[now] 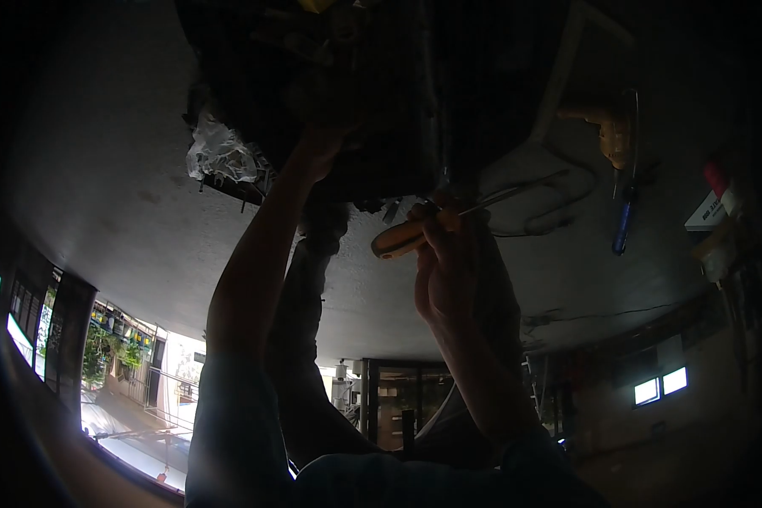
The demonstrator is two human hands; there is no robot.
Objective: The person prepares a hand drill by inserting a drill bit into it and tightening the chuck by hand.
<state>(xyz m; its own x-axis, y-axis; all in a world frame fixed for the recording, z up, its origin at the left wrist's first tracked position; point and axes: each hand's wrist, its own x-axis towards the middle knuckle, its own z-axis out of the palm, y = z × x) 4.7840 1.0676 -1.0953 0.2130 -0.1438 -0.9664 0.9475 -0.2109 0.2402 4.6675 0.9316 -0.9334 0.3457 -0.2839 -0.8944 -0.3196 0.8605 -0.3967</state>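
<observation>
1. The right hand grips a screwdriver, its fingers curled around the handle and the thumb side close to the shaft.
2. The handle is orange with dark stripes, thick and rounded at its butt end, which points to the left of the view and slightly down. The thin metal shaft slants up to the right.
3. The screwdriver is held near the middle of the view, beside the lower edge of a large dark object.
4. This object fills the upper middle. It is nearly black in the shade, with uneven parts near its top and 1 upright bar that catches a little light. A small yellow piece shows at the top edge.
5. The left hand reaches up to the dark object. Its fingers are lost in shadow, so I cannot tell whether they are spread, pressed together or pinching something.
6. Crumpled clear plastic lies at the object's left edge.
7. A thin cable curves across the grey floor to the right of the screwdriver.
8. Farther right are a yellowish tool, a blue handle just below it, a white box with dark lettering and a red item.
</observation>
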